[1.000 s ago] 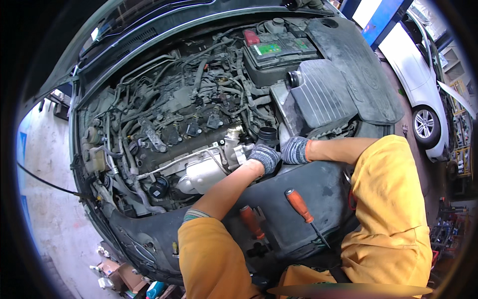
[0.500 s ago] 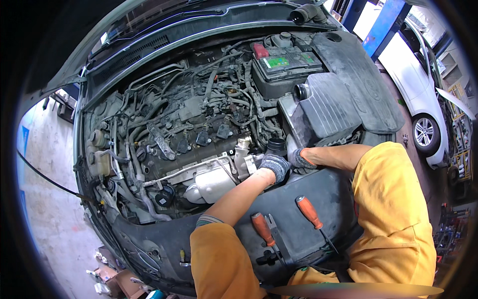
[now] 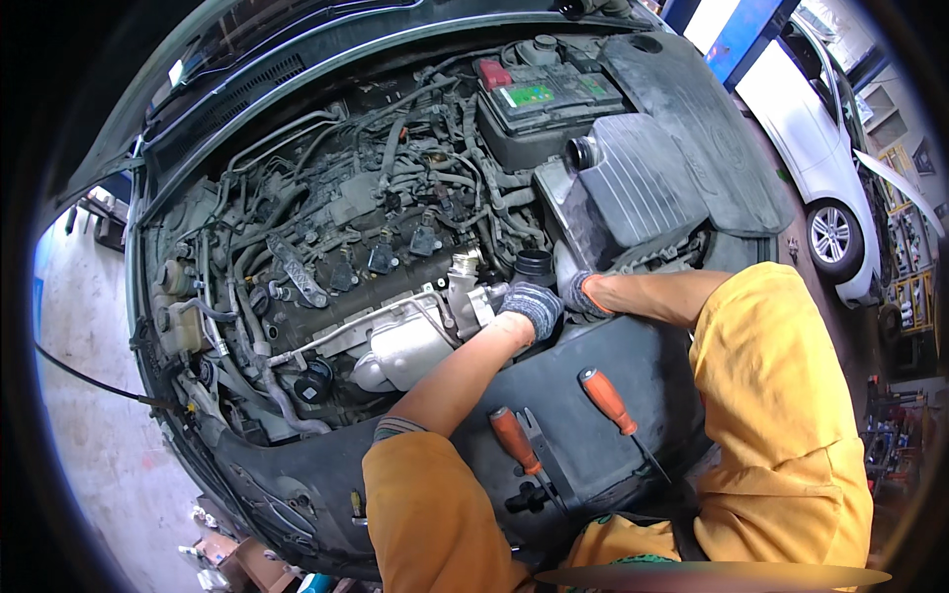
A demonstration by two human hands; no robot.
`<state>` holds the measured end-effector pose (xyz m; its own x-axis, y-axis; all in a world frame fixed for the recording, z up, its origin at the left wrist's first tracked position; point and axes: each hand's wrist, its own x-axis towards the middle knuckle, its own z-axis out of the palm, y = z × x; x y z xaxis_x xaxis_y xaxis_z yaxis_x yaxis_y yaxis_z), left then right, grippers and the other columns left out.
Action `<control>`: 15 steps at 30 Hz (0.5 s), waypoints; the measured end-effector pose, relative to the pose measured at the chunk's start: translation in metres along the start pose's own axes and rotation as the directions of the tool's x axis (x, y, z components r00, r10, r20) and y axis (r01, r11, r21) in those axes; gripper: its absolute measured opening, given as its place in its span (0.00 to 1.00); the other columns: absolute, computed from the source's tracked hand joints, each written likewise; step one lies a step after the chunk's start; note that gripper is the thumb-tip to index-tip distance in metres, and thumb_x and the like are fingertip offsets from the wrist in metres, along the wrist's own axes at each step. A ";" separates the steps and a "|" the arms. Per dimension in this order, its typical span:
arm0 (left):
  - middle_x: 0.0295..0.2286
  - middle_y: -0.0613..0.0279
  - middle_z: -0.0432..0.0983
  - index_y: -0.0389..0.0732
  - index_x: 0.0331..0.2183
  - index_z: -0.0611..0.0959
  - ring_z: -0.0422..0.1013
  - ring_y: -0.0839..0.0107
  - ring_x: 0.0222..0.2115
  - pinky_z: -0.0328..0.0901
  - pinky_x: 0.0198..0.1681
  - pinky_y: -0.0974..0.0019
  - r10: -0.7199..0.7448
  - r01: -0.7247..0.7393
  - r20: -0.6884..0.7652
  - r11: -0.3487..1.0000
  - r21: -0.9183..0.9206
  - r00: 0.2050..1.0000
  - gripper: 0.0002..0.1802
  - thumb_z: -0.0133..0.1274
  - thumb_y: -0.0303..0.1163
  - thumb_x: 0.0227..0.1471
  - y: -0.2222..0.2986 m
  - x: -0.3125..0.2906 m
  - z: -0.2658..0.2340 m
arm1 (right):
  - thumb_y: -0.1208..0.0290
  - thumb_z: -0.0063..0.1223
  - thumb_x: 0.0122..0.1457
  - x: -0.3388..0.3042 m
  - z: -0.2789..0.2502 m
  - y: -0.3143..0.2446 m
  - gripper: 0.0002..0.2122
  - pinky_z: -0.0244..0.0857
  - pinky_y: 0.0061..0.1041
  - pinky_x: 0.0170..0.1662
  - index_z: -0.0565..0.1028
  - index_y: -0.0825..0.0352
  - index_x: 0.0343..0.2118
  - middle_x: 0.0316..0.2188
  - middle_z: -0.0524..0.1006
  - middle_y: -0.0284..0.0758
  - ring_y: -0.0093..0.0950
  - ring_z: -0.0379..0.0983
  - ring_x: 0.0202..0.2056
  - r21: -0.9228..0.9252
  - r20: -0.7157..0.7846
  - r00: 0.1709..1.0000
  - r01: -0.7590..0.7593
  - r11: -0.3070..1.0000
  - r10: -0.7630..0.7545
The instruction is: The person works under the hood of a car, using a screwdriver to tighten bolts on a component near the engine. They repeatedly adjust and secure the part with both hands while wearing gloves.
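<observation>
Right hand (image 3: 580, 296) sunk deeper beside airbox (image 3: 647, 188); left hand (image 3: 536, 308) by hose (image 3: 534, 261); grips hidden, cannot tell.

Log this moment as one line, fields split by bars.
Left hand: gloved, by black duct, grip unclear | right hand: gloved, beside left, grip hidden | orange-handled tools: lying on black panel

Pale flr (image 3: 99, 395) on L; blue post (image 3: 747, 40), wht car (image 3: 796, 133) R.
</observation>
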<state>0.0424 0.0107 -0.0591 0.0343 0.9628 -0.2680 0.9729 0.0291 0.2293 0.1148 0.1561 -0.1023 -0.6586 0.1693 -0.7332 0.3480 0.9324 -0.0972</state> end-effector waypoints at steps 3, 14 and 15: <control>0.29 0.47 0.80 0.38 0.29 0.86 0.77 0.53 0.32 0.71 0.33 0.55 -0.001 0.001 0.046 1.000 -0.008 0.999 0.12 0.50 0.28 0.41 -0.002 0.002 0.000 | 0.55 0.45 0.55 -0.001 -0.004 -0.008 0.17 0.68 0.34 0.40 0.80 0.64 0.36 0.35 0.79 0.43 0.42 0.75 0.36 -0.008 -0.041 0.999 0.020 1.000 -0.021; 0.31 0.48 0.80 0.40 0.32 0.85 0.77 0.53 0.33 0.71 0.35 0.53 -0.024 0.028 0.082 0.999 -0.038 0.996 0.13 0.47 0.28 0.44 0.004 -0.010 -0.021 | 0.53 0.48 0.54 0.004 -0.011 -0.003 0.18 0.69 0.35 0.39 0.80 0.64 0.35 0.35 0.78 0.44 0.43 0.75 0.37 0.041 0.138 0.987 -0.090 0.995 0.083; 0.31 0.48 0.80 0.40 0.31 0.85 0.77 0.53 0.33 0.71 0.35 0.53 -0.022 0.025 0.073 0.999 -0.033 0.997 0.13 0.47 0.28 0.44 0.003 -0.010 -0.020 | 0.53 0.48 0.54 0.006 -0.012 -0.003 0.19 0.69 0.35 0.39 0.80 0.64 0.34 0.35 0.78 0.44 0.43 0.75 0.37 0.040 0.143 0.986 -0.093 0.995 0.086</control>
<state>0.0401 0.0062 -0.0373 0.0292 0.9396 -0.3409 0.9653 0.0620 0.2536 0.1017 0.1578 -0.0983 -0.5239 0.2019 -0.8275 0.4343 0.8991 -0.0556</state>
